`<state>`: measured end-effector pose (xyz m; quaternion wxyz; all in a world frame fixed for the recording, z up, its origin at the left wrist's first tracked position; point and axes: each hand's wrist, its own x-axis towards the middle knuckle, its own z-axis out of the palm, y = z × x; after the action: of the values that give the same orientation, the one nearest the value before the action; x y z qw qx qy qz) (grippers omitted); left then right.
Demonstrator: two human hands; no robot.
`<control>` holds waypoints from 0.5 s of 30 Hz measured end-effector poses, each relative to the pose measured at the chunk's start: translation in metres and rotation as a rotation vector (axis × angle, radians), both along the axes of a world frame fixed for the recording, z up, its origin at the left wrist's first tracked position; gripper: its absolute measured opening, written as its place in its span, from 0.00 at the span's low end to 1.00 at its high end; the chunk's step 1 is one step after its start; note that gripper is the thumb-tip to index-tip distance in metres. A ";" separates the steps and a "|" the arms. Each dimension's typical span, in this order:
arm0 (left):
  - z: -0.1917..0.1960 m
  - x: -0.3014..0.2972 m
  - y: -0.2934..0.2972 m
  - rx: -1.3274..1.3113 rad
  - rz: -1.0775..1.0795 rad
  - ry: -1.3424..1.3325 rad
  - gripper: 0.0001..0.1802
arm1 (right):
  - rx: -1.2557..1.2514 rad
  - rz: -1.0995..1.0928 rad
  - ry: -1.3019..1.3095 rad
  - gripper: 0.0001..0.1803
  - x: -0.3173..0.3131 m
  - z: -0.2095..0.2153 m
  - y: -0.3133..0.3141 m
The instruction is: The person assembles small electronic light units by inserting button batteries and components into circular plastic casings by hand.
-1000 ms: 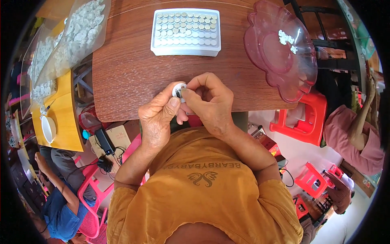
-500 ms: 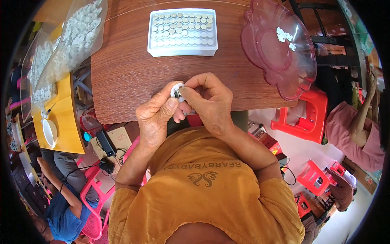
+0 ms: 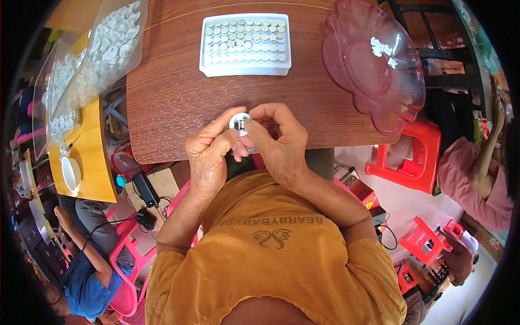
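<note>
Between my two hands, near the table's front edge, is a small round white plastic casing (image 3: 239,117) with dark and metallic parts inside it. My left hand (image 3: 207,149) is closed, gripping the casing's left side between thumb and fingers. From the right, the thumb and index finger of my right hand (image 3: 284,145) pinch at the casing and its inner parts. My fingertips hide part of it. Beyond my hands, a white tray (image 3: 245,71) holds rows of silvery button cells (image 3: 231,43).
A reddish translucent scalloped dish (image 3: 346,81) with a few small white pieces stands at the right. Clear containers (image 3: 81,89) of white plastic parts and a white bowl (image 3: 70,173) are at the left. A red stool (image 3: 414,162) stands beside the table.
My right thumb has moved slightly and now presses on the casing's right side; more of the inner parts shows. The whole view has shifted slightly.
</note>
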<state>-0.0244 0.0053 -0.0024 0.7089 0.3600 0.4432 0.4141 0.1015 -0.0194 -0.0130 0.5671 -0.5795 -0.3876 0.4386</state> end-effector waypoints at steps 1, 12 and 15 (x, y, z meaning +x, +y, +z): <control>0.000 0.000 -0.001 0.000 -0.001 0.002 0.17 | 0.000 -0.001 0.002 0.07 0.000 0.000 -0.001; -0.003 0.002 -0.003 0.037 0.058 0.054 0.17 | -0.002 0.027 0.004 0.05 0.000 0.004 -0.002; -0.005 0.002 -0.004 0.111 0.052 0.097 0.17 | 0.008 0.033 0.034 0.05 0.001 0.007 -0.003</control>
<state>-0.0224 0.0016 -0.0070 0.6545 0.4068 0.4626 0.4383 0.1021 -0.0220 -0.0064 0.5686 -0.5631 -0.3891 0.4563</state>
